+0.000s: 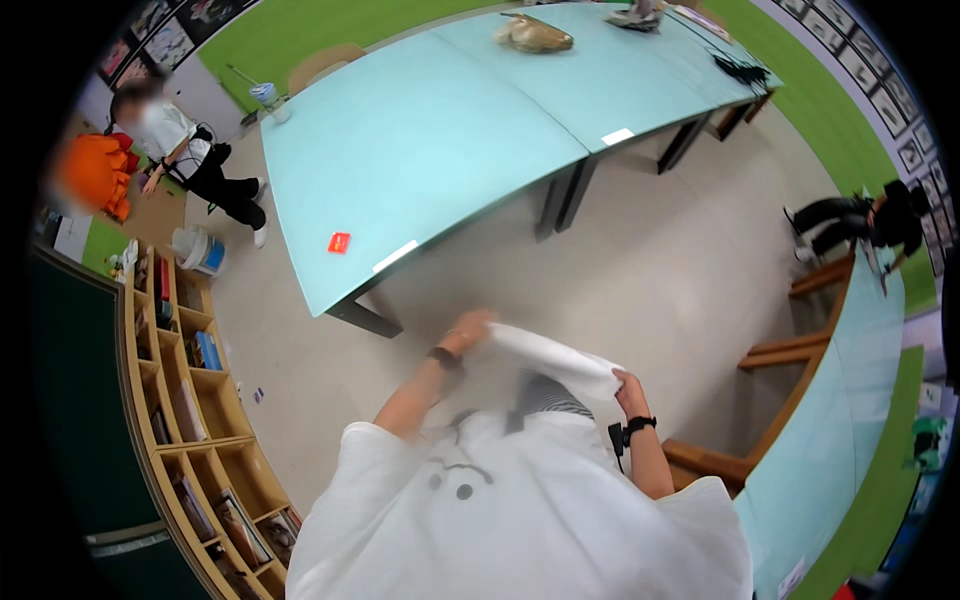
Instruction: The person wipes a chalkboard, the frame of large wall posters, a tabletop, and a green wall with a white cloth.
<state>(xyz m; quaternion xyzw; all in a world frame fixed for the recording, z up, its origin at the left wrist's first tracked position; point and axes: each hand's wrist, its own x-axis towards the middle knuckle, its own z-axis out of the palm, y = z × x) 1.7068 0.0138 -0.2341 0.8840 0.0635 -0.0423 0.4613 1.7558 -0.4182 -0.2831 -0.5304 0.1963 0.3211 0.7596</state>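
Note:
A long white piece, which looks like folded cloth [556,358], is stretched between my hands in front of my body. Its left end is gripped by my left hand [468,332], which is smeared by motion and wears a dark band at the wrist. My right hand [631,396] pinches the other end, lower and to the right, with the thumb and fingers closed on it. A black strap with a small dark device [618,436] sits on my right wrist. The cloth hangs over the floor, apart from the tables.
Ahead stands a light-blue glass table [430,150] bearing a small red box [339,243] and a tan bag [535,34]. A wooden shelf [222,400] runs along the left, near a white bucket [198,250]. Two people stand at far left [175,130] and far right [865,220].

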